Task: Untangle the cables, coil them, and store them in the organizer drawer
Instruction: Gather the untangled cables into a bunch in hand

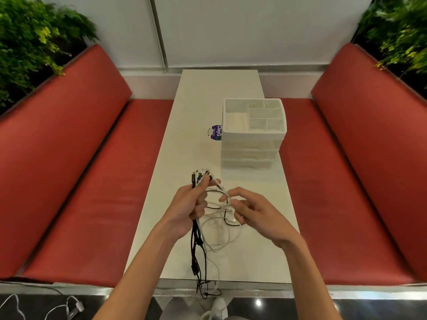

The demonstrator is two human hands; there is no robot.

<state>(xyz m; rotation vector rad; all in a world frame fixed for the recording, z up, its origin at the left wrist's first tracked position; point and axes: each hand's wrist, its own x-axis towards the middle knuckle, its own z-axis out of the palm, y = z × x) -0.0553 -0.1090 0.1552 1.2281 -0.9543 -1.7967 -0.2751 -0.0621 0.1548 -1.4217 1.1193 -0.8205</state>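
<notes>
My left hand [190,204] grips a bundle of black and white cables [198,245] above the near part of the white table [196,107]. Their plug ends stick up past my fingers, and the long tails hang down over the table's front edge. My right hand [250,210] pinches a white cable [227,197] from the tangled loops between the two hands. The white organizer [253,135] stands beyond on the table's right half, with three shut drawers on its front and open compartments on top.
Red padded benches [92,181] flank the table on both sides. A purple-labelled small item [216,132] lies left of the organizer. White cables [69,308] lie on the dark floor at the lower left. Green plants fill the upper corners.
</notes>
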